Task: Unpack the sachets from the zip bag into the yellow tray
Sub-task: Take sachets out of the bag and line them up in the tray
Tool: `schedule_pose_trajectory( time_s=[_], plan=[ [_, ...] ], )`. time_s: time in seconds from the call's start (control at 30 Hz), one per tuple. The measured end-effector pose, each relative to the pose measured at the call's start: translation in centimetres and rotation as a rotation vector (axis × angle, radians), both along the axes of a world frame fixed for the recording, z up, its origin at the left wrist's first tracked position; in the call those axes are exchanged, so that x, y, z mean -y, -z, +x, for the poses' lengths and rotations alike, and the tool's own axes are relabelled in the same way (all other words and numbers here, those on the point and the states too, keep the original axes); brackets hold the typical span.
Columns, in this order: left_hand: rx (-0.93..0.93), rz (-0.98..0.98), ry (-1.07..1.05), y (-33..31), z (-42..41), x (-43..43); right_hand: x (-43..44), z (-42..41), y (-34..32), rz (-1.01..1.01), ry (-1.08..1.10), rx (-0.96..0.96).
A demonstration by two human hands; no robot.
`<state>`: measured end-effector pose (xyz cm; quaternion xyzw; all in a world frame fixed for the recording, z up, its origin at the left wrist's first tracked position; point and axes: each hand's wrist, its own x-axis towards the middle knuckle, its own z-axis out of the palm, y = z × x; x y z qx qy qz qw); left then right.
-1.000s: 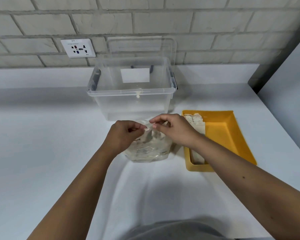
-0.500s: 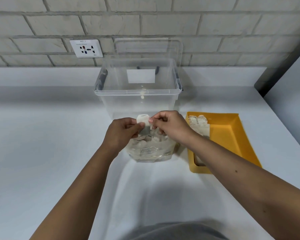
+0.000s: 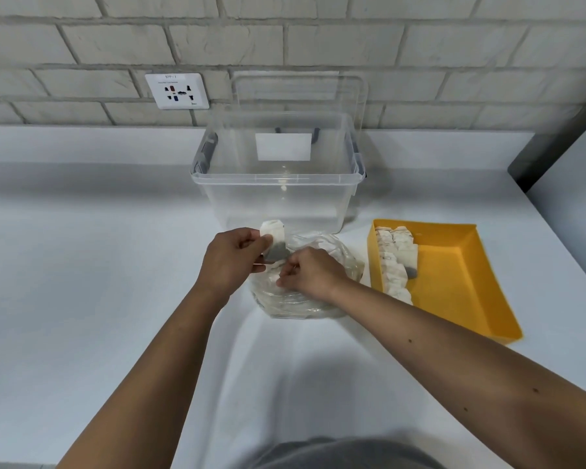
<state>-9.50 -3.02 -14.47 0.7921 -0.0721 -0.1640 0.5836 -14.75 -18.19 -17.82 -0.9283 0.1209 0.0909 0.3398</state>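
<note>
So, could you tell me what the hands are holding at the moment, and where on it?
The left hand pinches one sachet by its left edge. The right hand grips the zip bag near its opening.

The zip bag is clear, crinkled, glossy plastic film. The sachet looks like thin matt paper. The yellow tray is smooth plastic; the storage box is transparent, shiny plastic. The countertop is smooth and matt; the brick wall is rough.
</note>
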Motion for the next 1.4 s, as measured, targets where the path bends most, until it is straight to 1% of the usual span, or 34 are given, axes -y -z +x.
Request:
schedule_pose_trajectory(
  time_s=[0.17, 0.23, 0.33, 0.5, 0.63, 0.77, 0.87, 0.97, 1.03, 1.07, 1.17, 1.2, 1.23, 1.33, 1.4],
  plan=[
    [0.019, -0.010, -0.028, -0.4, 0.1, 0.1, 1.9, -0.8, -1.9, 0.137, -0.037, 0.127],
    [0.026, -0.019, -0.038, -0.5, 0.2, 0.2, 3.2, -1.3, -3.6, 0.242, -0.028, 0.161],
    [0.012, -0.034, -0.020, -0.7, 0.3, 0.6, 4.9, -2.1, -6.0, 0.387, -0.048, 0.148],
    [-0.112, -0.078, 0.120, -1.1, -0.4, 1.7, 6.0, -2.3, -8.3, 0.413, -0.159, 0.091],
    [-0.239, -0.159, 0.199, -1.3, -0.9, 2.1, 5.6, -1.7, -7.9, 0.443, -0.088, 0.137],
    [-0.312, -0.202, 0.178, -1.3, -0.8, 1.8, 4.9, -1.1, -6.3, 0.455, 0.038, 0.165],
    [-0.240, -0.158, 0.187, -1.0, -0.8, 1.5, 4.2, -0.7, -5.5, 0.497, 0.099, 0.182],
    [-0.155, -0.130, 0.105, -0.6, -0.6, 1.2, 3.4, -0.4, -4.7, 0.556, 0.144, 0.166],
    [-0.095, -0.099, 0.034, -0.4, -0.1, 0.8, 2.9, -0.2, -3.7, 0.512, 0.164, 0.130],
    [-0.070, -0.084, 0.000, -0.3, 0.2, 0.6, 2.7, -0.2, -3.0, 0.420, 0.135, 0.111],
    [-0.040, -0.043, -0.047, 0.1, 0.8, 0.0, 1.8, -0.2, -1.6, 0.014, -0.084, 0.093],
    [-0.041, -0.039, -0.048, 0.1, 0.8, 0.0, 1.4, -0.2, -1.3, -0.072, -0.127, 0.087],
    [-0.045, -0.038, -0.046, 0.1, 0.8, 0.0, 1.1, -0.2, -1.1, -0.112, -0.141, 0.072],
    [-0.056, -0.045, -0.036, 0.2, 0.7, 0.0, 0.7, 0.0, -0.7, -0.138, -0.164, 0.031],
    [-0.057, -0.039, -0.035, 0.3, 0.7, -0.1, 0.7, 0.1, -0.5, -0.151, -0.189, 0.049]
  ],
)
